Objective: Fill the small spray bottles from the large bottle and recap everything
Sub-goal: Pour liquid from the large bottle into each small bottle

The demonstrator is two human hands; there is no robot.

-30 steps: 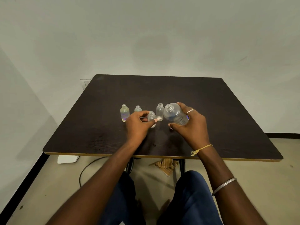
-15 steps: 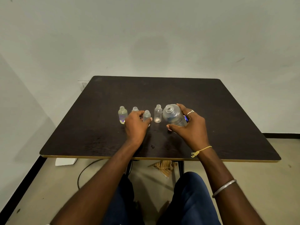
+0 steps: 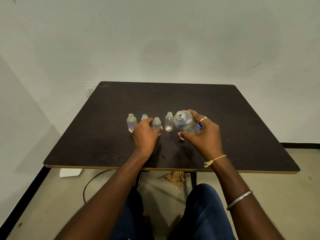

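Right hand: ring, yellow wrist thread, silver bangle; blue trousers

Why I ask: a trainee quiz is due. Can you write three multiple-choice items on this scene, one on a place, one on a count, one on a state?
1. Where is the large bottle?
A) on the floor
B) on a shelf
C) in the right hand, right of the small bottles

2. How many small bottles are there?
A) two
B) four
C) six

3. How is the large bottle's mouth?
A) uncapped
B) capped
C) covered by cloth

Answers: C, the right hand grips it beside the row. B, four show in a row, one of them gripped by the left hand. A, its open threaded neck shows.
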